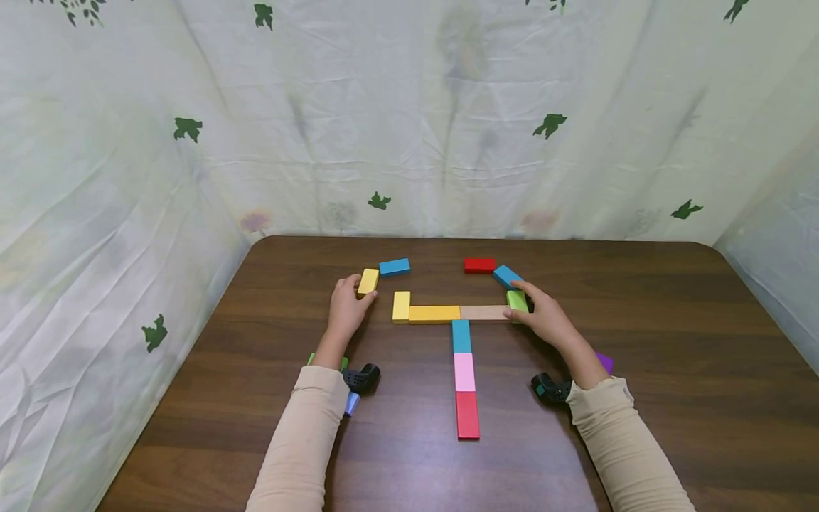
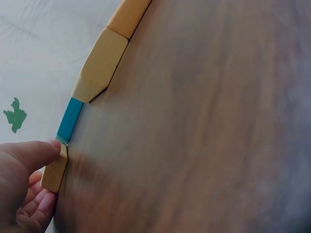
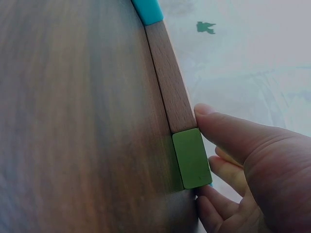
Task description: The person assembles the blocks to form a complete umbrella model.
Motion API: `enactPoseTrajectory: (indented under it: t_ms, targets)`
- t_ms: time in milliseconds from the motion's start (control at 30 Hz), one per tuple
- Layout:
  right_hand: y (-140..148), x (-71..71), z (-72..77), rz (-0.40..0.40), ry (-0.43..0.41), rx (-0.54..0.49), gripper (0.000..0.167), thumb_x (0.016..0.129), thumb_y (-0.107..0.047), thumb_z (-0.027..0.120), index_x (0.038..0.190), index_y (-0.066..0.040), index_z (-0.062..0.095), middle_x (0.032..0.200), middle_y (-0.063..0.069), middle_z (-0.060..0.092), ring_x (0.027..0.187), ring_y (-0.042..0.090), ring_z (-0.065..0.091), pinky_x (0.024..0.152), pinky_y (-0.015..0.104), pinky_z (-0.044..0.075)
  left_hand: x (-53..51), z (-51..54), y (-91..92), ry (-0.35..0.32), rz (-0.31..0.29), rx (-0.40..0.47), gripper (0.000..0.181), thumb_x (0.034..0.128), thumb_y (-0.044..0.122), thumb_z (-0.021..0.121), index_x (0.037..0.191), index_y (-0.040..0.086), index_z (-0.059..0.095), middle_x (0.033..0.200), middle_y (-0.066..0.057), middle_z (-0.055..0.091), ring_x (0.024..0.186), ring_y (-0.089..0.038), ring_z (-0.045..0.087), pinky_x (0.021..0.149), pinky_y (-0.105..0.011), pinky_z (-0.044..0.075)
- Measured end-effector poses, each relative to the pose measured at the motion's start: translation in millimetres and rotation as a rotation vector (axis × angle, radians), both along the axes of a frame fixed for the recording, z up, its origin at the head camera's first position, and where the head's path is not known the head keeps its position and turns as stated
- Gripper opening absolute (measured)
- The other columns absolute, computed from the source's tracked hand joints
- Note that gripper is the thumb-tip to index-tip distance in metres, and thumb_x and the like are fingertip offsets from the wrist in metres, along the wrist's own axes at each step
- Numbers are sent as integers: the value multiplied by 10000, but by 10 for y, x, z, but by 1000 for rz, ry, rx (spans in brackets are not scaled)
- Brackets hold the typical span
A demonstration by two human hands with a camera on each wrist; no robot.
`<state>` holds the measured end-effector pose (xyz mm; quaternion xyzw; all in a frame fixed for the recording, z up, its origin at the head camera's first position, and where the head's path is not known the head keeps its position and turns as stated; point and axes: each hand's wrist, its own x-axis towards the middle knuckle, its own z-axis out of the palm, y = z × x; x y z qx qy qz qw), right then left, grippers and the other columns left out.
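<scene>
My left hand pinches a yellow block between thumb and fingers at the left of the layout. The left wrist view shows the thumb on one side of that yellow block and curled fingers on the other. My right hand holds a light green block at the right end of a row, thumb at its near end and fingers at its far end. In the row, a natural wood block meets an orange-yellow block, with another yellow block at the left end.
A stem of teal, pink and red blocks runs toward me. Blue, red and second blue blocks lie farther back. Green, pale blue and purple blocks are partly hidden by my arms.
</scene>
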<state>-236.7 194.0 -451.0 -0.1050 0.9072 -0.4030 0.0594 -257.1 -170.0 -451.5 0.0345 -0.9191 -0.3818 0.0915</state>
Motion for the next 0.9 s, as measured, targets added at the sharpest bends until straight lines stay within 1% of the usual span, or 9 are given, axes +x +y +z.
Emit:
enactPoseTrajectory:
  t_ms: [167, 400, 533, 633, 733, 900]
  targets:
    - [-1, 9, 3, -4, 3, 0, 696, 838, -365, 619, 1403, -113, 301, 1414, 181, 273, 1271, 367, 243, 973, 540, 240, 17, 17, 7, 6, 11, -40, 445, 827, 174, 647, 1180, -64, 518, 1057, -222, 501, 950, -326, 480, 818, -420, 403]
    - [-9, 17, 3, 3, 14, -8, 688, 840, -354, 620, 1401, -109, 306, 1411, 174, 282, 1271, 362, 246, 977, 534, 234, 28, 24, 20, 8, 41, 0, 420, 824, 126, 612, 1190, -61, 523, 1074, -228, 488, 940, -321, 463, 825, -418, 401]
    - [-10, 20, 3, 8, 17, -10, 679, 843, -346, 618, 1399, -107, 309, 1410, 171, 285, 1275, 361, 241, 980, 536, 229, 32, 18, 13, 32, 54, 5, 416, 820, 125, 610, 1189, -48, 528, 1080, -218, 487, 946, -314, 463, 833, -416, 398]
    - [-8, 19, 3, 5, 11, -11, 686, 841, -355, 618, 1401, -111, 306, 1412, 171, 282, 1275, 361, 240, 978, 536, 232, 41, 38, 19, 62, 36, 4, 410, 813, 123, 619, 1181, -38, 541, 1083, -210, 494, 951, -308, 473, 829, -414, 402]
    - [-7, 18, 3, 1, 4, -11, 696, 838, -365, 618, 1404, -114, 300, 1414, 174, 276, 1273, 361, 241, 975, 536, 236, 53, 77, 37, 82, -2, 0, 397, 803, 118, 629, 1166, -24, 559, 1085, -202, 499, 953, -303, 483, 820, -409, 408]
    - [-11, 20, 6, 1, 3, -9, 693, 841, -358, 617, 1405, -113, 298, 1415, 175, 273, 1273, 361, 241, 976, 534, 236, 52, 109, 67, 70, -60, -12, 386, 785, 99, 632, 1151, -9, 575, 1083, -189, 499, 947, -295, 482, 801, -403, 414]
